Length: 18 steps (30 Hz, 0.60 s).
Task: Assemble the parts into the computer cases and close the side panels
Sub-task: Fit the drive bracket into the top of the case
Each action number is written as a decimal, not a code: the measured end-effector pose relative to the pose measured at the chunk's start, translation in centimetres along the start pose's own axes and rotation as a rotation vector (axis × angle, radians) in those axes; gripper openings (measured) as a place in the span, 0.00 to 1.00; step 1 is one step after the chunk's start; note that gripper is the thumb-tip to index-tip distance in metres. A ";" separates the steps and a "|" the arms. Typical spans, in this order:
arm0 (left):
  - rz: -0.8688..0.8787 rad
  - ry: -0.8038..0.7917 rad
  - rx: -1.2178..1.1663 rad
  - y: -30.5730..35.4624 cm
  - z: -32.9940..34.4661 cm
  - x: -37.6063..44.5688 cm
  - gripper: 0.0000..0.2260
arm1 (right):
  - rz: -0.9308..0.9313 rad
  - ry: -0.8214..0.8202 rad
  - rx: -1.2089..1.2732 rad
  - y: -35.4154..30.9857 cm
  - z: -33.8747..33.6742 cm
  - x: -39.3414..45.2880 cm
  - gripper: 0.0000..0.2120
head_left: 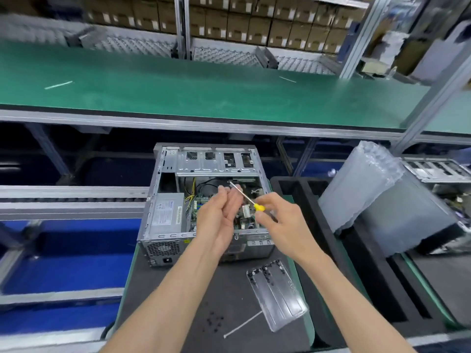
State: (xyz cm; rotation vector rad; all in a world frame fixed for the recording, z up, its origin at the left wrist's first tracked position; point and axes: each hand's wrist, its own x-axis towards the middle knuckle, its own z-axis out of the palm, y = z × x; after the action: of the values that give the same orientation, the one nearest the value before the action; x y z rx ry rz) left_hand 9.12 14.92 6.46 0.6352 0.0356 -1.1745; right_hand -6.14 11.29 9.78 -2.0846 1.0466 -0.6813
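An open grey computer case [168, 174] lies on its side on a dark mat, its power supply [167, 212] at the left and the motherboard partly hidden behind my hands. My right hand [280, 220] grips a yellow-handled screwdriver [259, 207] whose thin shaft points up and left. My left hand [221, 212] is raised above the case with fingers nearly straight, its fingertips at the screwdriver's tip. Whether something small sits between those fingertips cannot be told.
On the mat [158, 301] near me lie a clear plastic tray [277, 296], several small black screws [214, 322] and a white cable tie [242, 324]. A bubble-wrapped case [377, 200] stands at the right in black foam. A green bench [204, 85] runs behind.
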 end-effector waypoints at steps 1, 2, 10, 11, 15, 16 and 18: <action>0.012 -0.003 0.003 0.8 0.1 0.5 0.08 | 0.014 -0.002 -0.009 -0.2 0.4 0.5 0.06; 0.020 -0.004 0.015 1.4 0.2 1.1 0.07 | 0.023 0.003 -0.003 -0.4 0.7 1.0 0.04; 0.076 0.006 0.121 2.1 0.3 4.3 0.08 | -0.013 0.014 0.042 1.2 1.7 4.6 0.04; 0.085 0.009 0.112 2.0 0.4 4.7 0.08 | -0.017 0.018 0.056 1.6 1.6 5.1 0.04; 0.113 0.029 0.144 1.6 0.8 6.9 0.10 | -0.019 -0.011 0.101 3.3 1.3 7.5 0.04; 0.120 0.033 0.165 1.5 0.8 7.6 0.09 | -0.019 -0.022 0.095 3.7 1.1 8.2 0.04; 0.129 0.050 0.189 1.3 0.7 9.0 0.09 | -0.019 -0.047 0.086 4.5 0.8 9.7 0.04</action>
State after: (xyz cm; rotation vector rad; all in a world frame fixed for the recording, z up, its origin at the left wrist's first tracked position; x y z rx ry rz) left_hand 13.72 7.33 4.51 0.8217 -0.0746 -1.0441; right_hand -2.51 1.54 7.15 -2.0287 0.9567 -0.6720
